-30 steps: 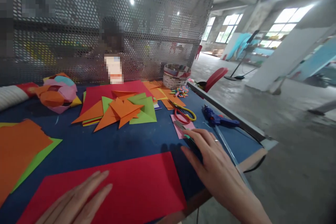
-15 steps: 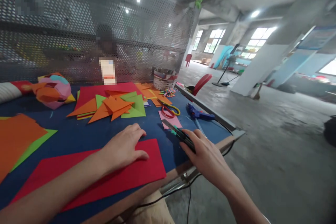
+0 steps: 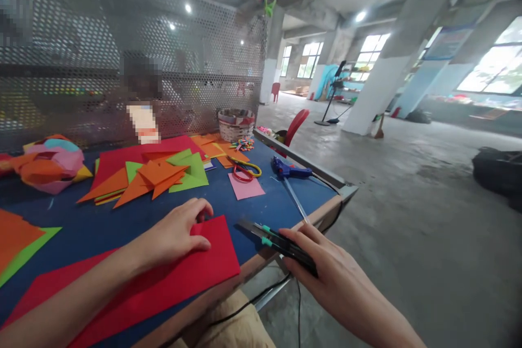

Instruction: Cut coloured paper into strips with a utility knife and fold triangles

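My left hand rests on a folded-looking red paper sheet near the table's front edge. Its thumb and bent fingers are apart, with nothing between them. My right hand is closed around a black utility knife with green parts, its blade out and pointing left. The knife hovers by the table edge, right of the red sheet and apart from it. Farther back lie a pink paper square and red-and-yellow-handled scissors touching it.
A blue glue gun with its clear stick lies near the right edge. Cut orange pieces and green paper are piled mid-table. A woven basket stands behind, before a perforated metal screen. A black cable hangs below the edge.
My right hand has brought the utility knife from over the pink square toward me, to the table's front edge. My left hand stays on the red paper. The view has turned right.
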Motion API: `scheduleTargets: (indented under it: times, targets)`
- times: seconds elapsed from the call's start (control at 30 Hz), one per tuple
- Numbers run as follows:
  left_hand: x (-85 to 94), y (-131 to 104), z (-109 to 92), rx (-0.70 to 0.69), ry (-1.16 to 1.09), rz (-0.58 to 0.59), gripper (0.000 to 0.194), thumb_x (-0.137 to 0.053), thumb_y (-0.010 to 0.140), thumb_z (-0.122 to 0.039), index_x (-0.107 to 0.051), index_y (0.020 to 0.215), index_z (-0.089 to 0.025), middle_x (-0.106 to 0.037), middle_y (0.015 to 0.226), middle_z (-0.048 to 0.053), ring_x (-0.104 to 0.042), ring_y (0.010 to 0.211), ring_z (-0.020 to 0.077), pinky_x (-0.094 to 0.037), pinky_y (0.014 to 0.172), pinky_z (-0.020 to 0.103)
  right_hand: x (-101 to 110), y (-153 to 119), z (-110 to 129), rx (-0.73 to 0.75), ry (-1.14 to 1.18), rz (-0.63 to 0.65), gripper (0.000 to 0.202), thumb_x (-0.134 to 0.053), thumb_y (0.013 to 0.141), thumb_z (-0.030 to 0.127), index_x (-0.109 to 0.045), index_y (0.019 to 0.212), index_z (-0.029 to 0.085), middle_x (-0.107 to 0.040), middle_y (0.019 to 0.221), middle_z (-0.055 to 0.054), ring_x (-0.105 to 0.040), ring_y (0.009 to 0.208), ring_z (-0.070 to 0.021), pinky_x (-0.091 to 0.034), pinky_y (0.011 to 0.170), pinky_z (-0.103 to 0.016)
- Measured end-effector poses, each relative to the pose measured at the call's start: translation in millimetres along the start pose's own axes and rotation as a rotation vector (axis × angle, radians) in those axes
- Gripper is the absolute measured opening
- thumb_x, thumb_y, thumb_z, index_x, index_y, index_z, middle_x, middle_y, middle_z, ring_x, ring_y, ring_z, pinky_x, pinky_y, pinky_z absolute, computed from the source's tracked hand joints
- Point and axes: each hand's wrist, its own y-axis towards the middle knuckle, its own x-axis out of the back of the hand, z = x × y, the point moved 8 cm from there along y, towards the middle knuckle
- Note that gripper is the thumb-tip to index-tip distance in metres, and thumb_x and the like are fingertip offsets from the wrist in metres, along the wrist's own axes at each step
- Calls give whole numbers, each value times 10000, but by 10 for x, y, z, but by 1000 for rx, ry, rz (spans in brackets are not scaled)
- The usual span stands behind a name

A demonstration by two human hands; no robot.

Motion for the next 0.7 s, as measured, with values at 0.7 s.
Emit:
scheduleTargets:
  times: [0.7]
  targets:
    - [184,132,170,-45,-206,-74,330,-516,806,-508,-677,819,-220,-752,852,34,-702,835,244,-527,758,341,-39,38,69,10,-24,37,387,-547,1023,234,-579,1406,283,-610,1222,-81,-691,1021,-242,-591,902,-458]
